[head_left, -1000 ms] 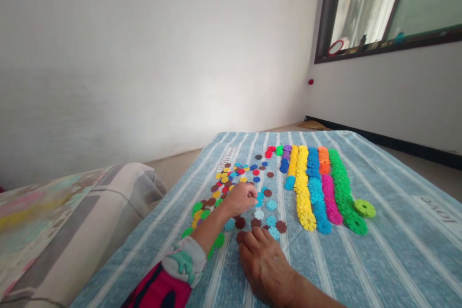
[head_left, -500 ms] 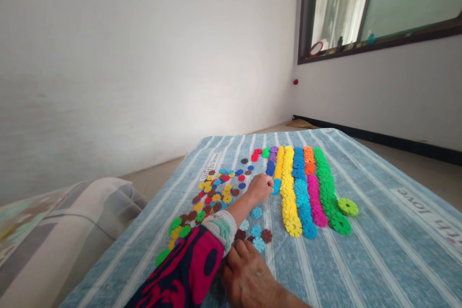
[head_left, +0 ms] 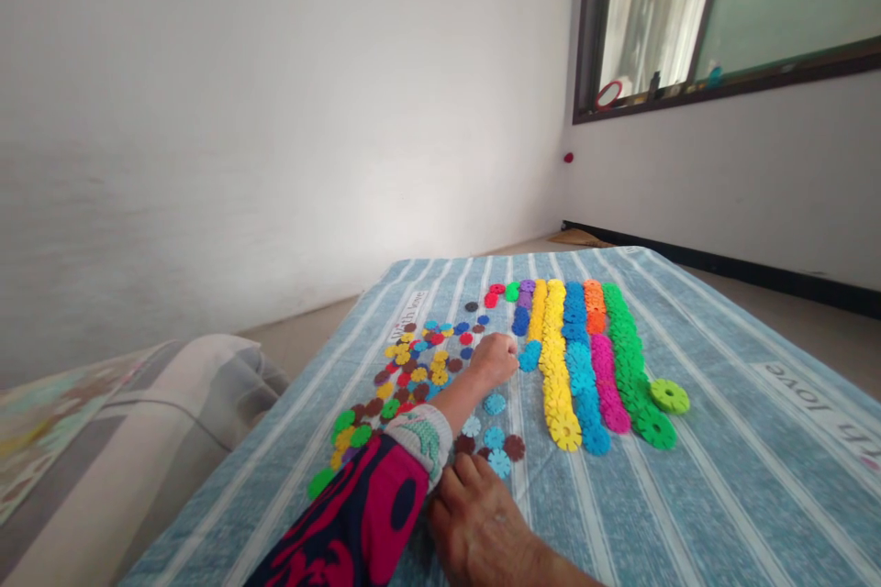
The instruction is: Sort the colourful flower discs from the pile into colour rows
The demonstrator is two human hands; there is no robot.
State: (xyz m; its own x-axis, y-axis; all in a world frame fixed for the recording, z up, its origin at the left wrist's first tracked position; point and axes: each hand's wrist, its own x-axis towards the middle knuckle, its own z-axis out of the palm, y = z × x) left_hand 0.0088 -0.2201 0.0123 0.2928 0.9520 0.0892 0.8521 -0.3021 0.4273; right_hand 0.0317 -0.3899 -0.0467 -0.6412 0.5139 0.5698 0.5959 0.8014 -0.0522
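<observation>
My left hand (head_left: pixel 496 361), in a patterned pink and navy sleeve (head_left: pixel 385 504), is closed just left of a small overlapping pair of blue flower-shaped discs (head_left: pixel 529 356). Whatever its fingers hold, if anything, is hidden. Nearer me, my right hand (head_left: pixel 478 514) is curled on the table beside the sleeve cuff, its fingertips out of sight. Brown discs (head_left: pixel 514 448) and light blue discs (head_left: pixel 499 463) lie just beyond it. Overlapping rows of discs run lengthwise on the right: yellow (head_left: pixel 554 367), blue (head_left: pixel 582 376), magenta (head_left: pixel 611 385) and green (head_left: pixel 628 358).
Loose mixed discs (head_left: pixel 413 373) spread left of my left forearm on the striped cloth (head_left: pixel 730 440). A lime disc (head_left: pixel 669 395) rests against the green row. Short purple (head_left: pixel 526 293), orange (head_left: pixel 595 307) and red (head_left: pixel 491 298) groups lie at the far end.
The view shifts slightly, moving the table a little to the right in the picture. My left hand has drawn slightly left from the blue pair, leaving a small gap. My right hand stays by the cuff.
</observation>
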